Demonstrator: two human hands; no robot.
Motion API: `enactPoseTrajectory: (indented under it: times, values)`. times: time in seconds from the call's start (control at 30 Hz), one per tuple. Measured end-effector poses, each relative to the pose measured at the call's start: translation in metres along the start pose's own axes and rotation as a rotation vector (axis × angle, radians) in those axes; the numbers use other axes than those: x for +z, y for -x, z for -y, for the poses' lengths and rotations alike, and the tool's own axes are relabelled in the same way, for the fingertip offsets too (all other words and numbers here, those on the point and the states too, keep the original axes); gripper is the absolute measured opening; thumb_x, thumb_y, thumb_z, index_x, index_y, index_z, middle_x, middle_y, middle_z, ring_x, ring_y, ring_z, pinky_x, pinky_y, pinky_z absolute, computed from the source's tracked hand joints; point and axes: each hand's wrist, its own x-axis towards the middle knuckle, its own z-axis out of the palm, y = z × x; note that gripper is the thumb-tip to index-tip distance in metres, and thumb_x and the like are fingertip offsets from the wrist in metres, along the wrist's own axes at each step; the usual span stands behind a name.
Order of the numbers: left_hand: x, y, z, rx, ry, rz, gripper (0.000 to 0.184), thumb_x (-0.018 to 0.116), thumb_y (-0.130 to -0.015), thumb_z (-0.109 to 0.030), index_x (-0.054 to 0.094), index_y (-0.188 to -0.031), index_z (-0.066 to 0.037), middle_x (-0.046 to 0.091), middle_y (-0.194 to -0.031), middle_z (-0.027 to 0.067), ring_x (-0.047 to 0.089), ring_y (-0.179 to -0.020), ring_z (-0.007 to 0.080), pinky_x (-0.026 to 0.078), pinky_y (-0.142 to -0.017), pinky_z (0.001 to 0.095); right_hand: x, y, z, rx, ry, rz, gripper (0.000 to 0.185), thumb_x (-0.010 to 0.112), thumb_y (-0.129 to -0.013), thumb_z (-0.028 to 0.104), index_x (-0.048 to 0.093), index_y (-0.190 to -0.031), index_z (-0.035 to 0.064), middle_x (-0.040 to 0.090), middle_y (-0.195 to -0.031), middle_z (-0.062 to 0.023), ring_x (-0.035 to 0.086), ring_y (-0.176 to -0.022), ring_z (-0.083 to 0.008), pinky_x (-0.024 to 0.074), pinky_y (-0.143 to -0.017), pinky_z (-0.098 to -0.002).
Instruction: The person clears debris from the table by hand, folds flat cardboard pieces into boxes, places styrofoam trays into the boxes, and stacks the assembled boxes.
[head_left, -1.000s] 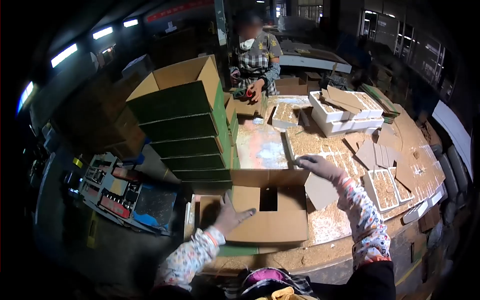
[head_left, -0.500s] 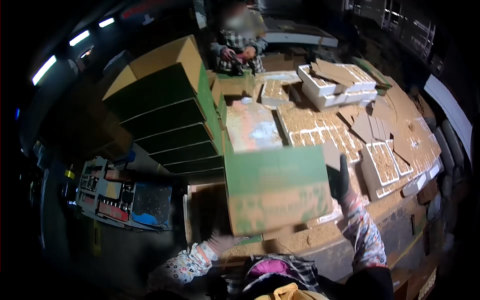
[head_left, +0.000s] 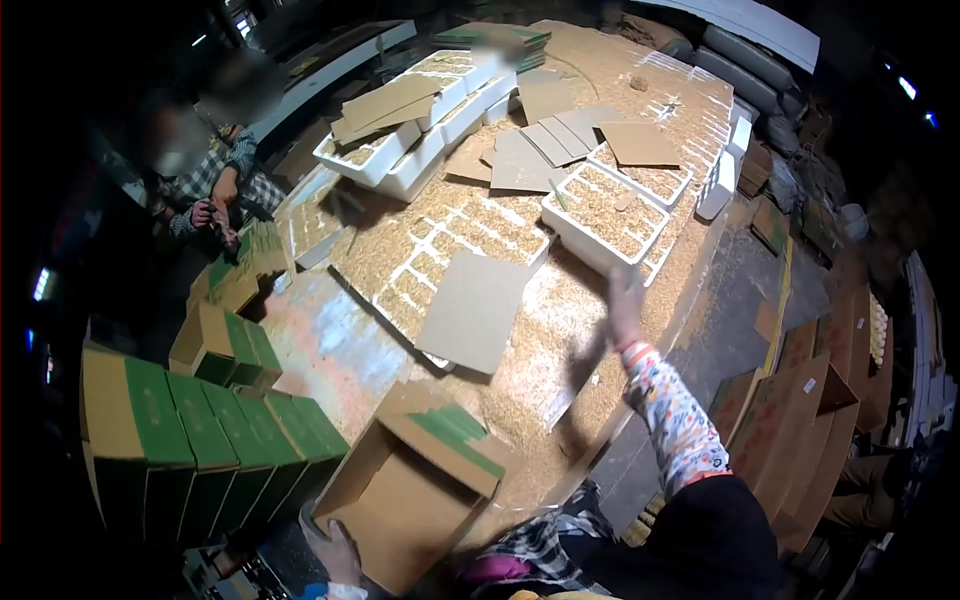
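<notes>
An open cardboard box (head_left: 400,500) with a green-printed flap sits tilted at the near edge of the table, its bare brown inside facing up. My left hand (head_left: 332,550) grips its near left wall. My right hand (head_left: 625,300) reaches forward, fingers extended, at the near corner of a white foam box (head_left: 590,240) filled with sawdust-like material. Whether the fingertips touch the foam is hard to make out. Between the two boxes a flat grey cardboard sheet (head_left: 473,312) lies over more sawdust-filled foam boxes (head_left: 400,265).
Green cardboard boxes (head_left: 215,430) stand in a row at the left. Stacked foam boxes (head_left: 400,155) and loose cardboard sheets (head_left: 545,150) occupy the far side. Another person (head_left: 215,185) works at the far left. Large brown cartons (head_left: 800,430) stand at the right.
The view has swung right. The green-and-brown box, earlier upright between both hands, now lies tilted open at the lower left. My right hand has left it and reached to the foam box.
</notes>
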Motion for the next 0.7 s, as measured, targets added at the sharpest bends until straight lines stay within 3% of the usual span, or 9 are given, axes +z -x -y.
enactPoseTrajectory:
  times: [0.1, 0.17, 0.27, 0.3, 0.37, 0.47, 0.57, 0.6, 0.7]
  values:
    - [0.001, 0.001, -0.001, -0.004, -0.189, 0.014, 0.048, 0.048, -0.079, 0.007, 0.039, -0.125, 0.002, 0.047, -0.123, 0.0171, 0.045, -0.114, 0.0272, 0.032, -0.101, 0.0347, -0.002, -0.120, -0.073, 0.380, 0.386, -0.017, 0.092, 0.036, -0.083, 0.068, 0.027, -0.136, -0.0071, 0.020, -0.140, -0.0344, 0.020, -0.132, -0.0449, 0.0189, -0.109, -0.0435]
    - [-0.003, -0.009, 0.023, 0.018, -0.256, -0.015, 0.050, 0.048, -0.078, 0.008, 0.038, -0.126, 0.002, 0.046, -0.124, 0.0175, 0.044, -0.116, 0.0277, 0.031, -0.102, 0.0344, 0.022, -0.158, -0.103, 0.257, 0.106, 0.047, 0.089, 0.054, -0.082, 0.057, 0.027, -0.136, -0.0078, 0.027, -0.137, -0.0334, 0.028, -0.130, -0.0391, 0.0227, -0.107, -0.0404]
    - [0.004, -0.004, -0.010, -0.055, -0.219, 0.006, 0.053, 0.048, -0.076, 0.010, 0.038, -0.127, 0.003, 0.046, -0.125, 0.0172, 0.043, -0.118, 0.0274, 0.029, -0.104, 0.0338, 0.053, -0.148, -0.112, -0.141, -0.384, -0.220, 0.050, 0.063, -0.083, 0.031, 0.046, -0.117, -0.0023, 0.050, -0.104, -0.0154, 0.050, -0.094, -0.0225, 0.0422, -0.081, -0.0293]
    - [0.007, -0.007, -0.011, -0.065, -0.231, 0.004, 0.053, 0.049, -0.076, 0.009, 0.038, -0.127, 0.003, 0.046, -0.125, 0.0172, 0.043, -0.118, 0.0274, 0.028, -0.104, 0.0339, 0.059, -0.147, -0.109, -0.100, -0.547, -0.242, 0.037, 0.066, -0.084, 0.022, 0.052, -0.110, -0.0005, 0.057, -0.093, -0.0094, 0.057, -0.082, -0.0170, 0.0488, -0.072, -0.0257]
    - [0.003, -0.006, -0.010, -0.092, -0.264, 0.007, 0.052, 0.050, -0.076, 0.008, 0.038, -0.127, 0.004, 0.046, -0.125, 0.0173, 0.042, -0.118, 0.0275, 0.028, -0.104, 0.0339, 0.062, -0.162, -0.121, 0.403, -0.955, -0.192, 0.044, 0.059, -0.083, 0.007, 0.045, -0.125, 0.0017, 0.059, -0.100, -0.0143, 0.059, -0.087, -0.0228, 0.0484, -0.079, -0.0274]
    - [0.004, -0.004, -0.013, -0.011, -0.311, -0.018, 0.052, 0.050, -0.077, 0.007, 0.038, -0.127, 0.004, 0.047, -0.125, 0.0177, 0.043, -0.118, 0.0282, 0.029, -0.104, 0.0344, 0.055, -0.120, -0.125, -0.480, 0.307, 0.080, 0.047, 0.059, -0.082, 0.008, 0.046, -0.126, -0.0002, 0.059, -0.110, -0.0140, 0.059, -0.093, -0.0264, 0.0474, -0.084, -0.0325]
    - [0.010, 0.000, -0.024, -0.073, -0.271, -0.065, 0.052, 0.050, -0.076, 0.009, 0.039, -0.127, 0.004, 0.047, -0.123, 0.0191, 0.045, -0.114, 0.0304, 0.032, -0.101, 0.0351, 0.095, -0.124, -0.096, 0.385, -0.815, -0.110, 0.079, 0.073, -0.075, 0.033, 0.033, -0.134, 0.0000, 0.050, -0.124, -0.0130, 0.050, -0.108, -0.0251, 0.0438, -0.089, -0.0358]
    - [0.007, 0.003, -0.025, -0.071, -0.284, -0.075, 0.052, 0.050, -0.076, 0.010, 0.040, -0.127, 0.004, 0.047, -0.122, 0.0194, 0.046, -0.113, 0.0309, 0.033, -0.100, 0.0350, 0.105, -0.117, -0.089, 0.389, -0.805, -0.320, 0.079, 0.073, -0.076, 0.037, 0.034, -0.133, -0.0010, 0.049, -0.125, -0.0147, 0.049, -0.110, -0.0248, 0.0429, -0.090, -0.0357]
    - [0.001, 0.003, -0.010, -0.022, -0.187, -0.044, 0.052, 0.048, -0.076, 0.009, 0.040, -0.127, 0.003, 0.046, -0.124, 0.0181, 0.044, -0.115, 0.0293, 0.031, -0.102, 0.0346, 0.073, -0.099, -0.067, 0.547, -0.806, 0.045, 0.077, 0.075, -0.073, 0.034, 0.037, -0.129, -0.0031, 0.048, -0.124, -0.0156, 0.050, -0.110, -0.0254, 0.0434, -0.090, -0.0338]
